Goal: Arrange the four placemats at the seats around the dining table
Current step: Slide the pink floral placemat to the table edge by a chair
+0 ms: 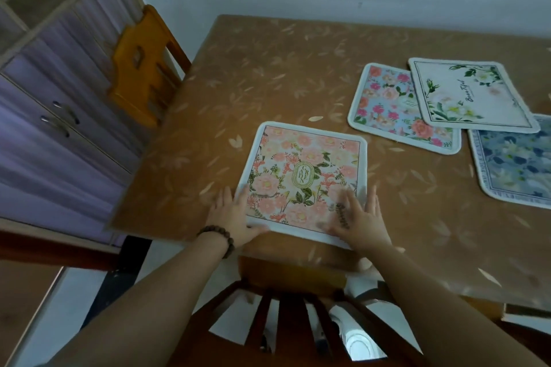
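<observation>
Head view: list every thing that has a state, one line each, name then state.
Pink Garden placemat: flat at the near table edge, both hands on it.
White Beautiful placemat: overlapping the blue-pink floral placemat.
Blue-pink floral placemat: flat, partly covered.
Blue placemat: flat, partly out of frame.
Left hand: open, flat.
Right hand: open, flat.
Cabinet doors: closed.

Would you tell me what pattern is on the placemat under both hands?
Pink and peach flowers with green leaves, white border, on the placemat; the head view shows it.
</observation>
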